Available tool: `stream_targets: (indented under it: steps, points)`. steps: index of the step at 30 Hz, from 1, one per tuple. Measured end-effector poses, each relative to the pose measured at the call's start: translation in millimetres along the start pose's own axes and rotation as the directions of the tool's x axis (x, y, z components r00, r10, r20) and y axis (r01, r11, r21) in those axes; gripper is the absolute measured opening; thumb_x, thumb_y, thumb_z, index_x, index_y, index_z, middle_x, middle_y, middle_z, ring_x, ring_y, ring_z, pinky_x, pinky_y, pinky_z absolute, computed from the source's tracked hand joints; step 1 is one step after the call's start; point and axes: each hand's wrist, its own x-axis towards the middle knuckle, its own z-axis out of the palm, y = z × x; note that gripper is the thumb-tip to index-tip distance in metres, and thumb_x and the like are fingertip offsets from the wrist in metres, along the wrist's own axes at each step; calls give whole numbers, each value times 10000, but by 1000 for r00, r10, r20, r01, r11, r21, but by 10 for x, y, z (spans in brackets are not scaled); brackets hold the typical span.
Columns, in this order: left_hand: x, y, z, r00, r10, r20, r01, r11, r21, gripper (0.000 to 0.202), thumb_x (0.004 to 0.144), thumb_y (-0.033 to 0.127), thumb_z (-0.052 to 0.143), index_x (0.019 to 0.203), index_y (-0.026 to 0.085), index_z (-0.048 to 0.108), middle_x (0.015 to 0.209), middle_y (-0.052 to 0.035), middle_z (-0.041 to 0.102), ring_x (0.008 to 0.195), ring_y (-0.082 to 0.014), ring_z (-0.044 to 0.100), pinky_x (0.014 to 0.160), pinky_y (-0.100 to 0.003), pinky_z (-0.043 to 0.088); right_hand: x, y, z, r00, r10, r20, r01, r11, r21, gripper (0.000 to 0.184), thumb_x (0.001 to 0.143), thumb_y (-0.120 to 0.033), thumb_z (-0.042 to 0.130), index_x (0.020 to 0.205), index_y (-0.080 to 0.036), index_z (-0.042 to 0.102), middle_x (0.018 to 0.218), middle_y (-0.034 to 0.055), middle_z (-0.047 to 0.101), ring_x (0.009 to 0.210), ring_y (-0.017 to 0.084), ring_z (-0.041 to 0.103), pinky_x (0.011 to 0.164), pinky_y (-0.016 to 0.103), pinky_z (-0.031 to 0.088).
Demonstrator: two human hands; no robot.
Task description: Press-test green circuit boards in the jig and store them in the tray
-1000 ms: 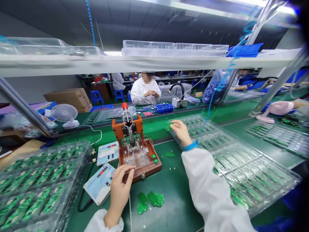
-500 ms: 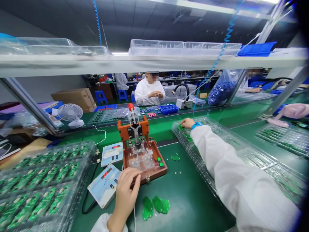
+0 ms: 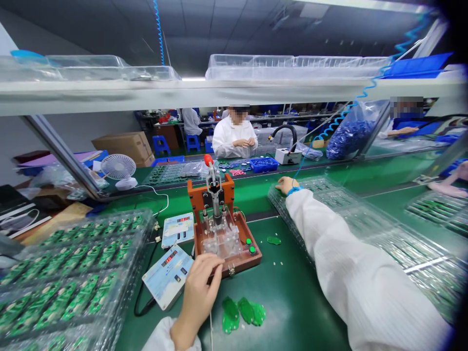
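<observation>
My left hand (image 3: 199, 292) rests with curled fingers on the front left corner of a brown test fixture (image 3: 226, 234). The fixture has an orange frame, a clear block and a lever with a red knob (image 3: 208, 159). My right hand (image 3: 285, 185) reaches far forward onto the near end of a clear plastic tray (image 3: 329, 200) of green circuit boards; its fingers lie on the tray and are mostly hidden. Three loose green boards (image 3: 243, 312) lie on the mat in front of the fixture. Another small green board (image 3: 273, 240) lies right of the fixture.
A stack of clear trays with green boards (image 3: 66, 273) fills the left. Two small meters (image 3: 168, 275) sit left of the fixture. A white fan (image 3: 119, 170) stands at the back left. A person in white (image 3: 234, 136) works across the belt. More trays (image 3: 435, 209) lie at the right.
My right arm stretched forward and its hand moved to the tray's far corner. The view shifted left, so everything slid right. My left hand stayed on the fixture.
</observation>
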Motion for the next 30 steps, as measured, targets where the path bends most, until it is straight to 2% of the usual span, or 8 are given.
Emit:
stream_targets:
  steps: [4, 9, 11, 14, 17, 20, 23, 30]
  points:
    - [19, 36, -29, 1000, 10, -23, -10, 1000, -1, 147, 975, 180, 532, 965, 212, 675, 944, -53, 708, 953, -212, 649, 839, -347, 543, -152, -107, -97, 987, 2, -163, 19, 992, 127, 161, 856, -215, 728, 971, -118, 672, 974, 73, 682, 1003, 235, 639, 952, 420, 499]
    - [64, 95, -67, 997, 27, -66, -28, 1000, -13, 145, 967, 159, 538, 952, 193, 679, 918, -57, 710, 939, -203, 646, 847, -349, 534, -506, -471, -231, 938, 20, -346, 110, 929, 353, 368, 920, -224, 541, 1267, -103, 537, 1010, 90, 664, 928, 192, 638, 860, 314, 502]
    - [67, 109, -79, 997, 27, -77, -30, 999, -33, 146, 967, 159, 536, 947, 189, 678, 906, -62, 707, 937, -207, 646, 845, -356, 532, -837, -599, -259, 921, -8, -390, 219, 838, 500, 382, 921, -242, 527, 1289, -142, 500, 1009, 65, 644, 848, 158, 628, 738, 266, 505]
    - [15, 142, -108, 995, 43, -90, -50, 996, -80, 117, 953, 135, 561, 952, 189, 665, 912, -54, 710, 916, -196, 657, 834, -337, 529, -1583, -668, -316, 896, -174, -410, 439, 498, 748, 255, 884, -307, 630, 1115, -206, 599, 873, 12, 616, 694, 130, 575, 562, 224, 429]
    - [-130, 210, -146, 1000, 15, -17, -16, 994, -107, 90, 945, 133, 589, 967, 197, 648, 910, -29, 716, 828, -164, 668, 773, -294, 524, -2374, -557, -328, 873, -464, -153, 390, 471, 791, 148, 922, -354, 634, 982, -222, 667, 775, -7, 618, 654, 128, 563, 586, 243, 448]
    - [-330, 289, -153, 986, -91, 139, 98, 994, -48, 47, 951, 185, 605, 941, 208, 645, 904, -19, 701, 827, -174, 657, 763, -309, 518, -2882, -321, -192, 654, -707, 268, 365, 606, 707, 155, 941, -363, 634, 972, -229, 706, 932, 27, 695, 839, 172, 628, 760, 303, 507]
    - [-498, 347, -120, 950, -205, 238, 195, 979, 64, 36, 907, 232, 673, 942, 222, 666, 1029, -46, 677, 997, -240, 628, 868, -389, 518, -3075, -76, 41, 454, -752, 479, 445, 656, 610, 154, 915, -332, 683, 1023, -231, 725, 1127, 49, 700, 1084, 232, 609, 973, 385, 478]
    - [-607, 398, -49, 890, -328, 317, 285, 942, 176, 229, 802, 257, 786, 975, 206, 645, 1054, -54, 667, 1032, -278, 593, 884, -452, 517, -3191, 125, 300, 366, -719, 590, 519, 684, 512, 397, 773, -291, 844, 1132, -214, 693, 1319, 75, 627, 1250, 287, 511, 1102, 458, 402]
